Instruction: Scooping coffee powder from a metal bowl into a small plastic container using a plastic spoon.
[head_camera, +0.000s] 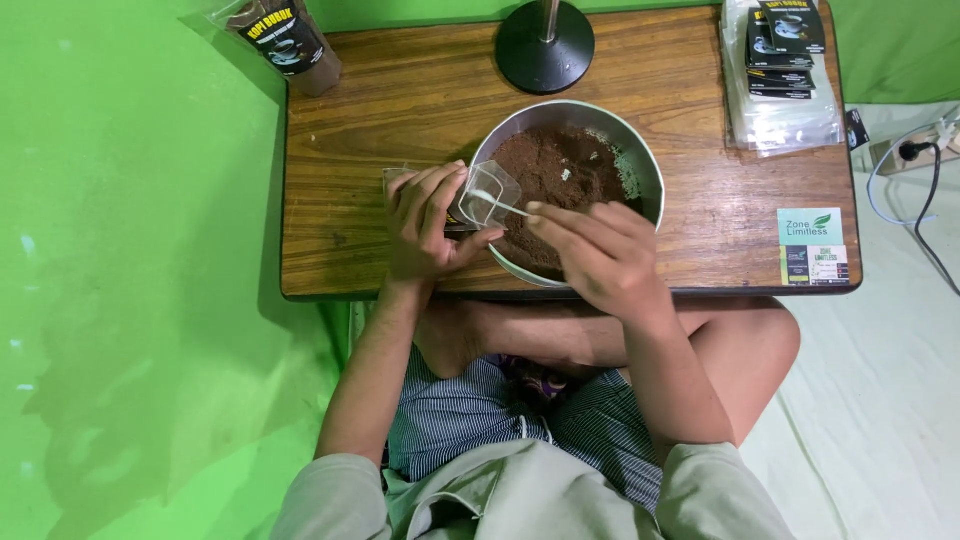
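— How are the arms placed?
— Both forearms reach forward from the body and angle inward, so the hands nearly meet.
— And the left hand (425, 222)?
— Fingers curled, thumb opposed, closed in a grip, palm turned to the right.
— The right hand (600, 255)?
— Back of the hand up, wrist slightly bent, forefinger and thumb pinched together, pointing left toward the other hand.

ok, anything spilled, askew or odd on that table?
Nothing spilled on the wooden table. The brown powder sits inside the metal bowl. The left hand holds a clear pouch open at the rim; the right hand holds a thin white utensil. The bowl slightly overhangs the near edge.
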